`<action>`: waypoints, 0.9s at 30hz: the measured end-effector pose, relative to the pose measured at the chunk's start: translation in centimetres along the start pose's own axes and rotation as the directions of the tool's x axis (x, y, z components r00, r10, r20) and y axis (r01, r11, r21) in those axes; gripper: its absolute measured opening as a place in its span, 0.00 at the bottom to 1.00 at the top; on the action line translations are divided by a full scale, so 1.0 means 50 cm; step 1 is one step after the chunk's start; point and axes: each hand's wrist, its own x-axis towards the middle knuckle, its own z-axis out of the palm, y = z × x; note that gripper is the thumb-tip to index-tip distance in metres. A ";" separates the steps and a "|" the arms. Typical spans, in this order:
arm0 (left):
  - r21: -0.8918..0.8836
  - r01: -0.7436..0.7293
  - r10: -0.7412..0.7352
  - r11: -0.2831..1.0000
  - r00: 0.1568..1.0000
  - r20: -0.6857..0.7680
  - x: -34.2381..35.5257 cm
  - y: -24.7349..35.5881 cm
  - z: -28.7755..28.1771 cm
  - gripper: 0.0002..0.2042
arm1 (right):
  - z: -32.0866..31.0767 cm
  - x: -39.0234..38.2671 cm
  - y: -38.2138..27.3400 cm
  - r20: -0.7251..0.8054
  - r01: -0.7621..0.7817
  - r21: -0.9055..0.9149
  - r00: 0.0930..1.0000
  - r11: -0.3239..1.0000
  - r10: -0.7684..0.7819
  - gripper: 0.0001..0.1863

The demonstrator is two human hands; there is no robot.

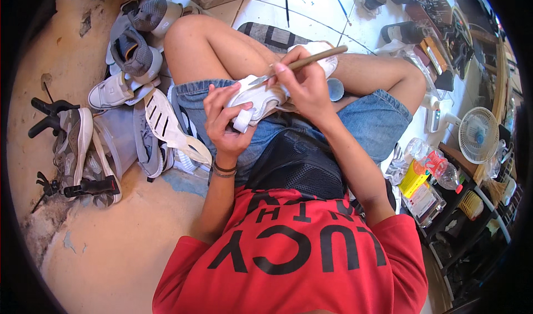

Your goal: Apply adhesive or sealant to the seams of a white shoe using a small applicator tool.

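In my left hand (227,120) is a white shoe (256,107), tilted over my lap with the fingers wrapped round its side and end. My right hand (305,86) pinches a slim tool with a brown wooden handle (321,57). Its thin, pale tip lies against the upper part of the shoe; whether it is a brush or a blade is too small to tell. Beyond my right hand, another white shoe (328,63) rests between my legs, partly covered by the hand. Close to my right wrist stands a small blue-grey cup (335,89).
Several shoes (136,53) pile up at the left, with a cream sole (166,120) beside my knee. Clamps (47,117) grip a pair of brown-grey shoes (78,147). On the right are a white fan (478,135), plastic bottles (438,167) and a dark bottle (402,33).
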 end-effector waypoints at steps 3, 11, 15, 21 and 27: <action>0.036 -0.039 0.038 0.999 0.998 0.047 0.002 0.000 -0.004 0.15 | -0.020 0.005 -0.016 -0.048 -0.008 0.183 0.999 0.983 0.017 0.07; 0.059 -0.074 0.074 0.995 0.997 0.012 0.002 0.005 0.003 0.16 | -0.097 -0.041 -0.060 -0.131 0.149 0.148 0.983 0.978 -0.130 0.08; 0.020 0.010 -0.010 1.000 0.999 0.039 0.002 0.014 -0.009 0.20 | -0.197 -0.074 -0.072 -0.193 0.147 -0.169 0.965 0.975 -0.179 0.08; -0.480 0.156 -0.191 0.863 0.981 -0.025 0.027 -0.022 -0.043 0.24 | -0.315 -0.138 -0.023 -0.273 -0.085 -0.562 0.958 0.823 -0.088 0.09; -0.381 0.397 -0.498 0.835 0.840 -0.217 0.057 -0.077 -0.062 0.13 | -0.295 -0.124 -0.005 -0.094 0.046 -0.695 0.983 0.718 -0.155 0.10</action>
